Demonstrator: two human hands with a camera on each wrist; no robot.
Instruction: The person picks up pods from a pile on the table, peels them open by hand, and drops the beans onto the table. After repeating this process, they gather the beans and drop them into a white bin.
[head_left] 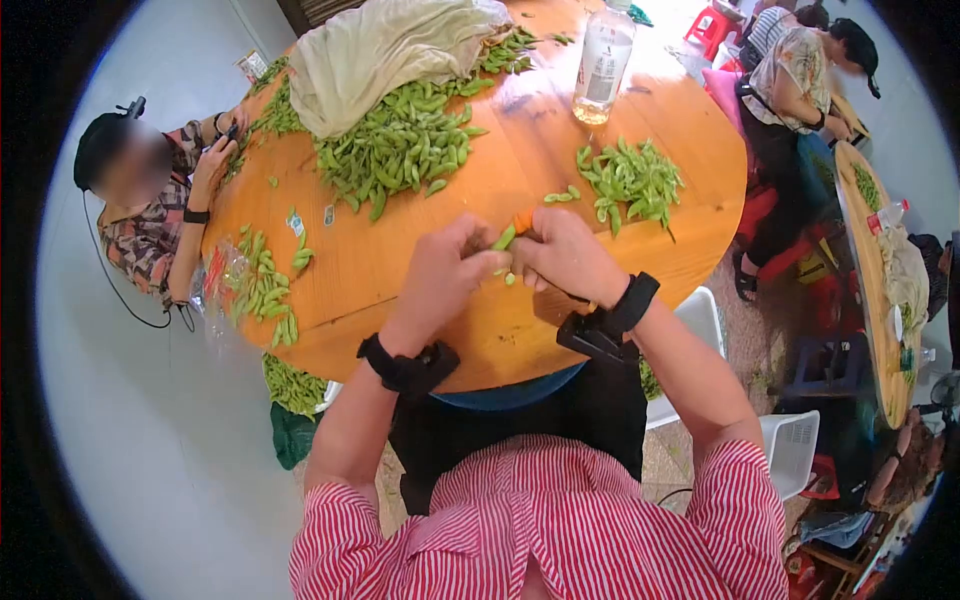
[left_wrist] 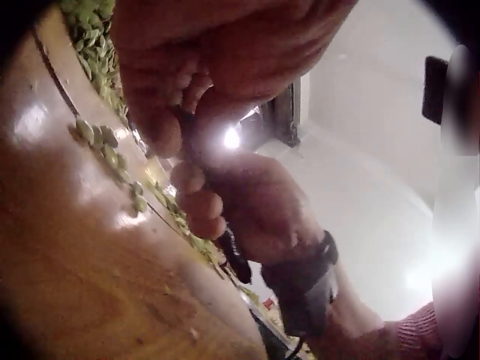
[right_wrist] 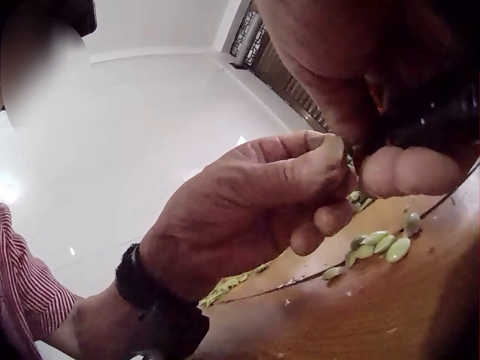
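Note:
Above the table, the left hand (head_left: pixel 440 270) pinches a green pod (head_left: pixel 505 238) between thumb and fingers. Close against it, the right hand (head_left: pixel 575 258) grips a tool with an orange part (head_left: pixel 523 221); most of it is hidden in the hand. The tool's dark end (left_wrist: pixel 238 262) sticks out below the right hand (left_wrist: pixel 262 210) in the left wrist view. In the right wrist view the left hand (right_wrist: pixel 240 199) has its thumb and index finger together, touching the right hand's side. A small green piece (head_left: pixel 510 280) shows just below the hands.
A large heap of pods (head_left: pixel 400 145) lies partly under a pale cloth (head_left: pixel 370 60). A smaller pile (head_left: pixel 630 180) is at right, near a bottle (head_left: pixel 604 65). More pods (head_left: pixel 265 280) and a clear plastic bag (head_left: pixel 220 285) lie left. Another person (head_left: pixel 150 210) sits at the table's left edge.

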